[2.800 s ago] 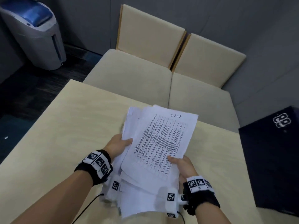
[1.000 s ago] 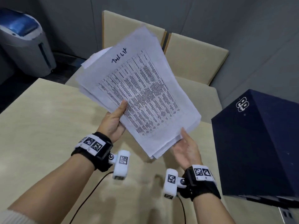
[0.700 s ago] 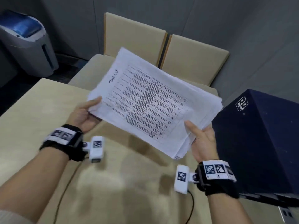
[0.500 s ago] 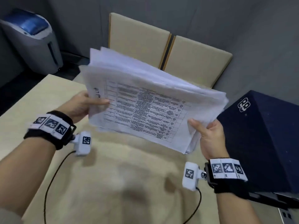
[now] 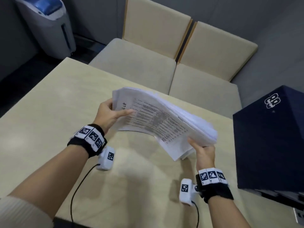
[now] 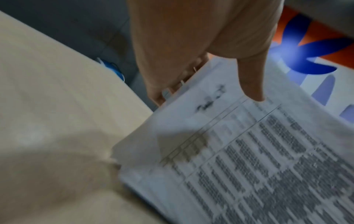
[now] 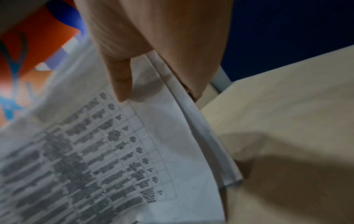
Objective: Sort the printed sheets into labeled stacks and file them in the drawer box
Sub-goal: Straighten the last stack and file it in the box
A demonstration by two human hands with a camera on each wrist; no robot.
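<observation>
Whole stack of printed sheets [image 5: 166, 119] is up off the bench [image 5: 49, 116], held landscape and tilted, long edge facing down. Left hand [image 5: 109, 115] pinches the left short edge: thumb on the printed top sheet, fingers curled behind. Right hand [image 5: 204, 153] pinches the lower right corner the same way, thumb on top, fingers under. Both hands clamp paper, neither is spread.

Looks like the squaring-up step before any sorting. The edges are ragged; sheets fan out along the right side and the far edge.

How I'd do it well:
- Drop the long edge onto the bench and tap, with the grip loosened enough that sheets can slide level. A tight pinch locks the misalignment in.
- Rotate and tap a short edge too.
- Keep the stack near vertical during taps; at this tilt the back sheets will slip out.
- Then lay it flat with the handwritten heading [image 6: 210, 98] readable, since that is probably the sorting key.

Dark blue box [image 5: 269, 142] sits at the right of the bench, close to the right hand. I can't see a drawer open from here. Leave free bench on the left for the stacks.
</observation>
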